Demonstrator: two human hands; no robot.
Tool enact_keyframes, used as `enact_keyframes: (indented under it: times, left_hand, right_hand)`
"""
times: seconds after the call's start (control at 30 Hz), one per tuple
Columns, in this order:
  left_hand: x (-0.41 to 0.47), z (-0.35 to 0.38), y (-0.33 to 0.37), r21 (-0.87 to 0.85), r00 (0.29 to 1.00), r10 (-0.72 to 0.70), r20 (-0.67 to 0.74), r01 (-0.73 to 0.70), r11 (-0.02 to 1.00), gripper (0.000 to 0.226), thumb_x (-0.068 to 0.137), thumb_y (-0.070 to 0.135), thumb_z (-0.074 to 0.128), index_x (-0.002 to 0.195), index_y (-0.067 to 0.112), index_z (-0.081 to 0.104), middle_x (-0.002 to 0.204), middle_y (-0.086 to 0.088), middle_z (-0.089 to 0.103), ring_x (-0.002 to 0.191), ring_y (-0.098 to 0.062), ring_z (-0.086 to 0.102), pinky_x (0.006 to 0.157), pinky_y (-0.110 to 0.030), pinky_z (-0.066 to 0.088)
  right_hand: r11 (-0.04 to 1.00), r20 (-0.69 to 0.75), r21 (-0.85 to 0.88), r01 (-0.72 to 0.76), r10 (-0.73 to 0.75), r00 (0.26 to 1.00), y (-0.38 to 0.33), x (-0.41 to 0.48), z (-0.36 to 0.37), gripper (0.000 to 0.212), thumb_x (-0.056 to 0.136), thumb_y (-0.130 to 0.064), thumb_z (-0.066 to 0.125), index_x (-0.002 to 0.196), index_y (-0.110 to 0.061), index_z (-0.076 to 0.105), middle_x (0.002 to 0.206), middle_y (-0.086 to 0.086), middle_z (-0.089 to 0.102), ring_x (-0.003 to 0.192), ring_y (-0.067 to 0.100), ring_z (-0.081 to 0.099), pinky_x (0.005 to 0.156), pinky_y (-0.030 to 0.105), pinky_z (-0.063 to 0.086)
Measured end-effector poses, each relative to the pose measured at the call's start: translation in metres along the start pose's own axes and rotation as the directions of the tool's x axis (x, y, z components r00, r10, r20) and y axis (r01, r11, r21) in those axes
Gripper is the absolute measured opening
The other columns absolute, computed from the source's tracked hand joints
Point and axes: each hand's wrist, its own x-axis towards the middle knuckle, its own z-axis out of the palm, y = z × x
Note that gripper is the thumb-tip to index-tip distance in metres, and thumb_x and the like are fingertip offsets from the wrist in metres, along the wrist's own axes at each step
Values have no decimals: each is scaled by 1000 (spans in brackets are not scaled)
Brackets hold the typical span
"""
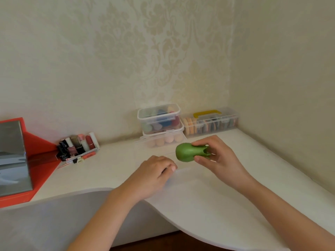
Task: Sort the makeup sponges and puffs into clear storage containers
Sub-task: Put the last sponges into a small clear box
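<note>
From the head camera, the right hand holds a green sponge above the white table. The fingers curl over its top and the thumb presses from below, at the narrower, notched end. The rounded, fatter end sticks out free toward the left.

The left hand lies on the table just beside it, knuckles up and fingers curled under. I cannot tell whether it pinches something clear or nothing at all.

The sponge looks light and soft. It probably gives under the fingers and springs back, so a loose grip around its middle or narrow end should be enough, and a drop would do it no harm. Its skin has a slight sheen, so it may be a little slick, and a hard squeeze could make it pop out.

Against the wall, behind the hands, stand two stacked clear boxes. The upper box is lidded and holds mixed-coloured sponges. The lower box holds peach egg-shaped ones. Just beside them on the right is a long box with a yellow handle, where flat puffs stand on edge.

Well apart on the left are makeup bottles and a red stand.
</note>
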Motion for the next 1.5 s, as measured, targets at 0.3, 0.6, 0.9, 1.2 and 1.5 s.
enact_keyframes:
  times: [0.3,0.6,0.9,1.2,1.5]
  left_hand:
    - [-3,-1,-8,-50,992,-127,-13,126,991,42,99,34,37,88,7,66,91,-7,63,88,-22,57,83,-36,44]
    - [-2,-14,-55,-829,721,-681,126,454,327,33,83,36,62,103,10,57,106,-7,58,96,-24,58,87,-34,42]
    - [-2,-8,-59,-955,777,-558,291,200,-219,39,88,-14,36,118,4,55,105,-14,64,94,-24,61,81,-30,47]
    - [-10,-9,-56,-956,851,-501,155,2,-293,42,83,24,39,97,3,73,103,-16,71,105,-29,60,89,-39,44]
    - [-15,-16,-55,-619,971,-150,188,236,749,37,87,24,65,120,38,58,136,21,49,132,-1,38,107,-19,27]
  right_hand:
    - [937,263,-333,-107,201,944,-6,31,7,23,72,-23,80,86,-22,62,86,-9,65,81,5,58,72,17,46]
    - [918,208,-379,-119,210,955,12,19,13,8,83,-38,68,84,-31,72,123,-20,52,116,0,38,92,19,33]
    - [908,236,-85,-410,418,877,22,8,9,117,59,-35,85,149,-31,11,137,-9,36,118,10,44,92,20,37]
    - [909,270,-85,-409,416,869,26,8,9,121,57,-41,83,149,-35,5,136,-6,42,119,14,48,89,20,40]
    - [926,357,-68,-370,369,858,24,4,-2,123,63,-18,87,145,-51,1,149,-16,21,124,11,40,85,12,43]
